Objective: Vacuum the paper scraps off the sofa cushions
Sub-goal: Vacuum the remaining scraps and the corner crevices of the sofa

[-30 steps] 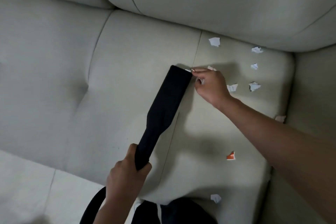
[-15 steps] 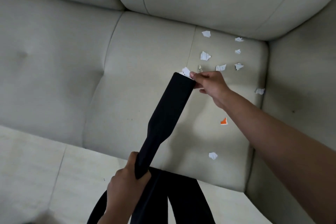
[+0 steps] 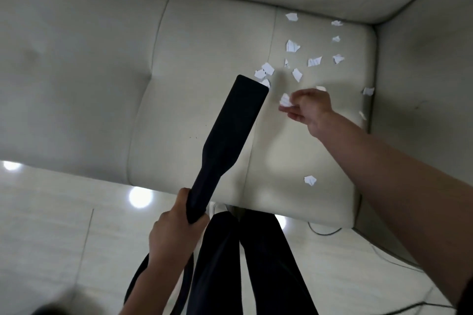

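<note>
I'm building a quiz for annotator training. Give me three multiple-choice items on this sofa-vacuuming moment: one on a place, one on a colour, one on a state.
1. Where do most paper scraps lie? A a rug; B the corner seat cushion; C a coffee table.
2. The vacuum nozzle is: A white; B black; C red.
3. The right hand: A lies flat; B grips the nozzle; C pinches a scrap.
Answers: 1 B, white pieces dot that cushion. 2 B, it is dark all over. 3 C, a white piece sits at its fingertips.
</note>
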